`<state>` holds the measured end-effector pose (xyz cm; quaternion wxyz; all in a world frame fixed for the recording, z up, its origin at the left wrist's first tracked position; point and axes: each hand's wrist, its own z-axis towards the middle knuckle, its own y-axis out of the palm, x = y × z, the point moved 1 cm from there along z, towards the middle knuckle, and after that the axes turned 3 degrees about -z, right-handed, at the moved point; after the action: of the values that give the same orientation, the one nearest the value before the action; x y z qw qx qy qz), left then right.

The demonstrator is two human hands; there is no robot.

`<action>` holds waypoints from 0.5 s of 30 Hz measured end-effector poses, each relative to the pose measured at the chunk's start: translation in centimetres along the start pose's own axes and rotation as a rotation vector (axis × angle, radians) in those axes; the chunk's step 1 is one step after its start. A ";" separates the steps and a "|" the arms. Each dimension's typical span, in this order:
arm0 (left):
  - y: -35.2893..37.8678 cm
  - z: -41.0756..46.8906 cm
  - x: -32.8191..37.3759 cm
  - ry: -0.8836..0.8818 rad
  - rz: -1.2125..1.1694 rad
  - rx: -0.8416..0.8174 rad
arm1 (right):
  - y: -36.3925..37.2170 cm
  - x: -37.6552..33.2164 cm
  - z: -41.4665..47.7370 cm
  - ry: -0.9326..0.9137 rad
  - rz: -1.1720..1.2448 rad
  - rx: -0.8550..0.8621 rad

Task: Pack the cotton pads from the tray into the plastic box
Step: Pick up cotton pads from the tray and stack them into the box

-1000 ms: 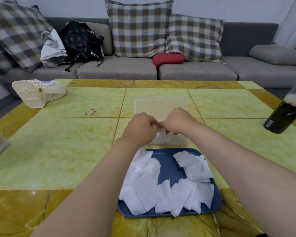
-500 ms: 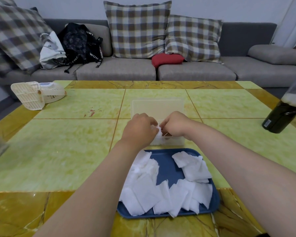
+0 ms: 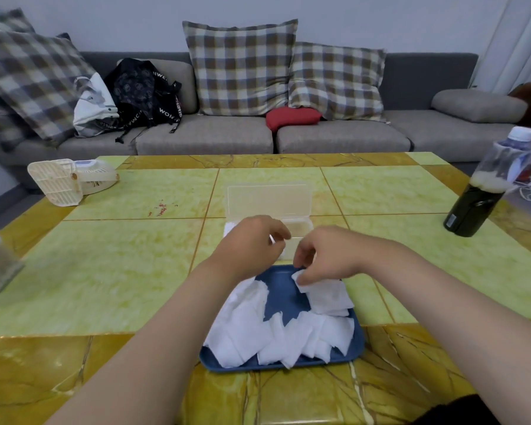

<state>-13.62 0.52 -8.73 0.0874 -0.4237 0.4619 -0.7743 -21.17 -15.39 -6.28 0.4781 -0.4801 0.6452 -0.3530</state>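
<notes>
Many pads (image 3: 252,326) are lying heaped in the blue tray (image 3: 284,299) at lower centre of the frame as you are working at the table (image 3: 105,271). Your right hand (image 3: 331,256) is pinching the corner of one pad (image 3: 322,291) at the tray's far edge, thumb and fingers clamped on it, probably to carry it to the box (image 3: 301,228) just beyond. The box is sitting close behind the tray with its lid (image 3: 270,199) standing open away from you, which is making for a short, unobstructed reach. Your left hand (image 3: 249,243) is hovering over the box's near left part with fingers curled; whether they are gripping anything cannot be told. Something white, likely packed pads, is showing at the box's left end. On the black bag (image 3: 141,87) at upper left, white strap letters are reading roughly "WOIW", inverted and cut off. The label on the dark bottle (image 3: 478,197) at right is too small to read.
</notes>
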 end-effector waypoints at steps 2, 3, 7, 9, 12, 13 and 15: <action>0.6 -0.6 0.9 -0.020 0.004 -0.101 | 1.0 -0.3 -0.6 0.024 -0.187 -0.067; 0.9 -0.9 1.2 -0.036 0.005 -0.152 | 1.5 -0.4 -0.7 0.032 -0.243 -0.078; 2.0 -1.9 1.1 -0.091 -0.005 -0.269 | 2.9 0.0 -0.6 0.052 -0.211 0.035; 2.1 -2.0 1.0 -0.107 -0.019 -0.275 | 2.8 0.6 -0.7 0.045 -0.089 0.103; 2.1 -2.0 1.2 -0.110 -0.132 -0.240 | 2.1 1.2 -1.1 -0.019 0.078 0.175; 2.0 -1.9 1.2 -0.118 -0.183 -0.224 | 1.8 1.3 -1.2 -0.029 0.132 0.192; 2.0 -1.8 1.4 -0.156 -0.252 -0.190 | 1.4 1.6 -1.1 -0.038 0.268 0.213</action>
<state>-16.30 -0.17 -9.90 -0.0155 -0.5433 0.4681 -0.6967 -22.79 -16.48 -7.68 0.5812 -0.3429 0.6532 -0.3434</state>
